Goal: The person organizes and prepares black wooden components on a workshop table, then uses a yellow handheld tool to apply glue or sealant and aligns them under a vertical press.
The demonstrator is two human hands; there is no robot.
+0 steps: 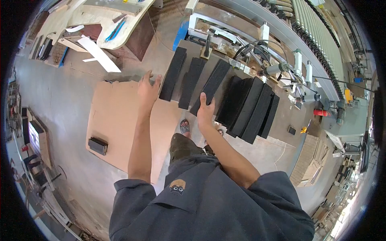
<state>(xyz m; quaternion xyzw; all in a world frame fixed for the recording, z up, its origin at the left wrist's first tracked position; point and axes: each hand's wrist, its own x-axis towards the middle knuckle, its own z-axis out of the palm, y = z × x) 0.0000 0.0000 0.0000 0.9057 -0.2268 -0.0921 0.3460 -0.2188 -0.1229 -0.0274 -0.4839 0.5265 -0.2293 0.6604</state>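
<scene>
Several black rectangular boards lie on a grey work surface (190, 47) in front of me. My right hand (206, 110) grips the near end of one slanted black board (216, 78), thumb on top, the other fingers mostly hidden. Just left of the surface is my left hand (148, 89), its fingers apart and nothing in them. It is nearest to the leftmost black board (173, 74). Another black board (191, 82) lies between the two hands. To the right of my right hand, more black boards (251, 106) are stacked close together and overlap.
A large cardboard sheet (114, 108) lies on the floor to the left, bearing a small stack of black pieces (97, 146). Beyond the work surface stands a long machine (277, 69) with hoses and cylinders. A wooden workbench (138, 28) is at the far left.
</scene>
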